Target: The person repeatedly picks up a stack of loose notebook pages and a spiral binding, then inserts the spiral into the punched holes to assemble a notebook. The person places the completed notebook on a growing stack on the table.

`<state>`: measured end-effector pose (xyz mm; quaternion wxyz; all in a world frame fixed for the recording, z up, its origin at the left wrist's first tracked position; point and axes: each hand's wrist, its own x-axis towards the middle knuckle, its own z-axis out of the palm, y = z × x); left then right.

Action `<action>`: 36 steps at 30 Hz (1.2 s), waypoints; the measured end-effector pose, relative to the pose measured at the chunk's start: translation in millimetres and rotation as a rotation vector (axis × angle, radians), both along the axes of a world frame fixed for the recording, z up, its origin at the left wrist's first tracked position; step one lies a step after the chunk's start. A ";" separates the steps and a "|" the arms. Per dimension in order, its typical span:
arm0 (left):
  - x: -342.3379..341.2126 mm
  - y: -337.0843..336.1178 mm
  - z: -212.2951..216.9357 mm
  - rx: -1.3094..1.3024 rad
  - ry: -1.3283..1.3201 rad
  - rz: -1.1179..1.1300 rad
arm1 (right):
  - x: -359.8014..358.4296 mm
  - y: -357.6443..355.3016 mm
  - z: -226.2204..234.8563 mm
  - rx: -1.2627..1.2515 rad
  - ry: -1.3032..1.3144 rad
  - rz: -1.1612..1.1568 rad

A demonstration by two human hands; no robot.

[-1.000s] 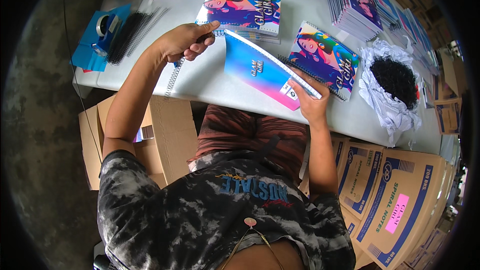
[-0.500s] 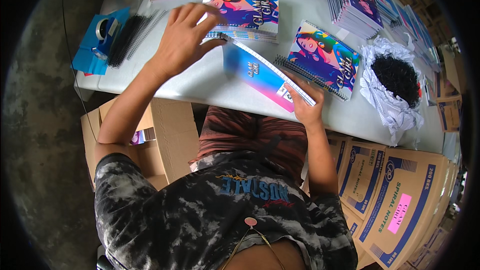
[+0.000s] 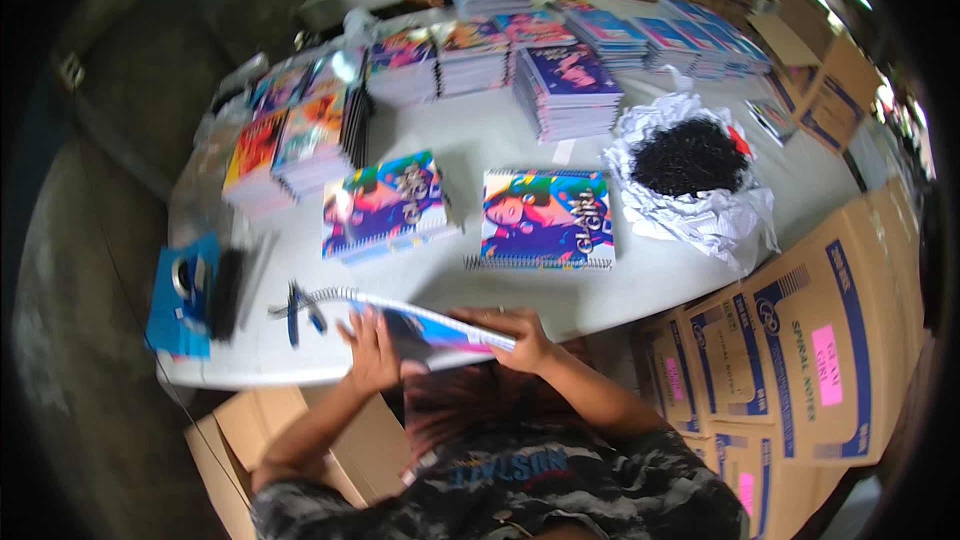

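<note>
left hand [image 3: 372,352]: holding notebook [image 3: 425,328] at the near edge of the bench [image 3: 640,280] | right hand [image 3: 520,332]: holding same notebook | pliers [image 3: 300,310]: just left of it

Brown cardboard cartons [image 3: 800,340] stacked right of table, blue print, pink rectangular labels [image 3: 826,365]; open carton [image 3: 235,440] lower left.

Your left hand [image 3: 373,352] and right hand [image 3: 522,332] grip a wire-spiralled notebook [image 3: 425,325] with a glossy card cover. It lies on a smooth matt white table [image 3: 480,145]. Beyond the notebook, crumpled white paper [image 3: 705,215] cradles black coils [image 3: 690,155]; right of it, matt cardboard boxes [image 3: 800,340].
</note>
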<state>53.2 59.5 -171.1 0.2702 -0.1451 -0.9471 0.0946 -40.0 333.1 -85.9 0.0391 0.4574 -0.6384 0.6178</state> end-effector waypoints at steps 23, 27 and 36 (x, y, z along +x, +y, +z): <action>-41.3 21.3 77.0 0.572 0.379 0.001 | 10.8 -3.0 5.2 -0.079 0.282 -0.024; -9.2 33.3 51.6 -0.042 0.409 -0.257 | 6.2 0.1 1.6 -0.026 0.251 -0.069; -32.6 53.5 81.3 0.157 0.439 -0.479 | -2.6 -4.7 -0.4 -0.025 0.268 -0.146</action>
